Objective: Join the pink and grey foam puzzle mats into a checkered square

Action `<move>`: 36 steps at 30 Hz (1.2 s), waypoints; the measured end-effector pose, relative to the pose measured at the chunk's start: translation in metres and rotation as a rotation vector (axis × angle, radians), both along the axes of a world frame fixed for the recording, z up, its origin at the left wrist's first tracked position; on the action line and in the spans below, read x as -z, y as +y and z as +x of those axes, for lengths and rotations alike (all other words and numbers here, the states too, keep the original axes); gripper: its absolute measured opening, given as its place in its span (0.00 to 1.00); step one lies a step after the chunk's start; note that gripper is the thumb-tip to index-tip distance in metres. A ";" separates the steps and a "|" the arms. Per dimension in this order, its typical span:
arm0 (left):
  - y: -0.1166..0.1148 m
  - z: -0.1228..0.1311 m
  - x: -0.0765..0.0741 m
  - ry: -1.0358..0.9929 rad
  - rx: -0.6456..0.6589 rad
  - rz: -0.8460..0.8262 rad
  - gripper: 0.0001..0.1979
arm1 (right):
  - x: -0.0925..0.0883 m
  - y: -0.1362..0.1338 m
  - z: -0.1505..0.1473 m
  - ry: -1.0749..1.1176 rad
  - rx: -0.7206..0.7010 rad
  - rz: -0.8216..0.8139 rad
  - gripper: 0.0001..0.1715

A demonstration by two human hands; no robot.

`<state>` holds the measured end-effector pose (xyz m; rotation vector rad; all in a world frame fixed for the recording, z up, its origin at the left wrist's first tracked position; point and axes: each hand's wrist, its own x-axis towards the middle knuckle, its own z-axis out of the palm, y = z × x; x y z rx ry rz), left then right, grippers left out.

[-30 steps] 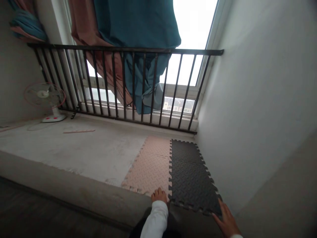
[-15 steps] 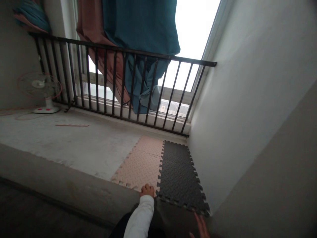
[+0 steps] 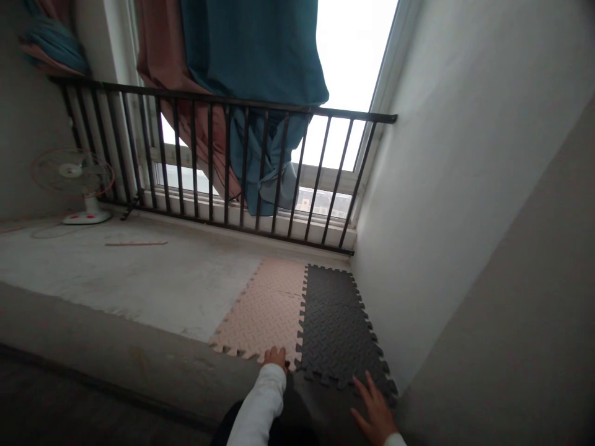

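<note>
A pink foam mat tile with toothed edges lies at the near side of the ledge. My left hand is at its near edge by the right corner, fingers bent over the edge and closed on it; the thumb is hidden. To the right lies a black foam mat tile, its teeth along the pink one. My right hand is open with spread fingers, the fingertips at the black tile's near edge. Further tiles in the same two colours adjoin these toward the railing.
A black metal railing stands before the window, with a teal curtain and a pink curtain hanging by it. A fan and a thin strip are on the concrete ledge. A white wall bounds the right.
My right hand has come up from the bottom edge to the black tile's near edge. My left hand stays at the pink tile's edge. The view has shifted slightly.
</note>
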<state>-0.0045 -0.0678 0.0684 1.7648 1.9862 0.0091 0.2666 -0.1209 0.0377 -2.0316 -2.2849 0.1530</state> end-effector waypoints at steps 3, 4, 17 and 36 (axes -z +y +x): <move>-0.010 -0.004 -0.007 0.036 0.048 -0.030 0.25 | -0.024 0.017 -0.018 -0.074 0.103 -0.077 0.32; -0.013 -0.004 -0.009 0.044 0.063 -0.040 0.26 | -0.029 0.024 -0.022 -0.092 0.136 -0.105 0.32; -0.014 0.017 0.021 0.102 -0.063 -0.128 0.24 | 0.022 0.109 -0.004 -0.168 0.418 -0.104 0.38; 0.021 0.006 0.009 0.031 -0.086 -0.291 0.22 | 0.051 0.112 0.013 -0.147 0.371 0.026 0.39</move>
